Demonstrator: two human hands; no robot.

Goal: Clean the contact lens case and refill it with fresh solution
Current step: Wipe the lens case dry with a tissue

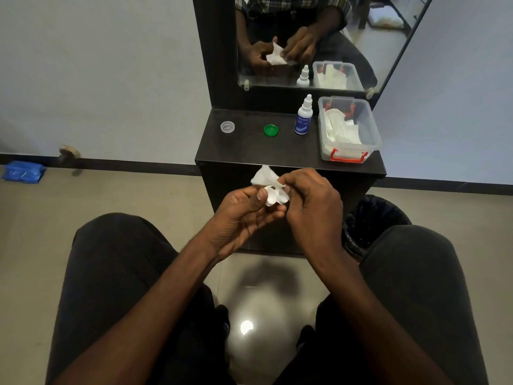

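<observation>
what the view keeps back

the case [271, 196] shows only as a small white piece between the left hand [244, 211] and right hand [311, 201]; the tissue [265, 176] and fingers cover the rest, so its wells cannot be seen. the right fingertips are tucked behind the tissue. print on the bottle [303, 118] label is too small to read. the bin [372, 218] is partly hidden by the right leg and the dresser [249, 151]. the mirror [319, 37] is cut off at the top edge.
</observation>
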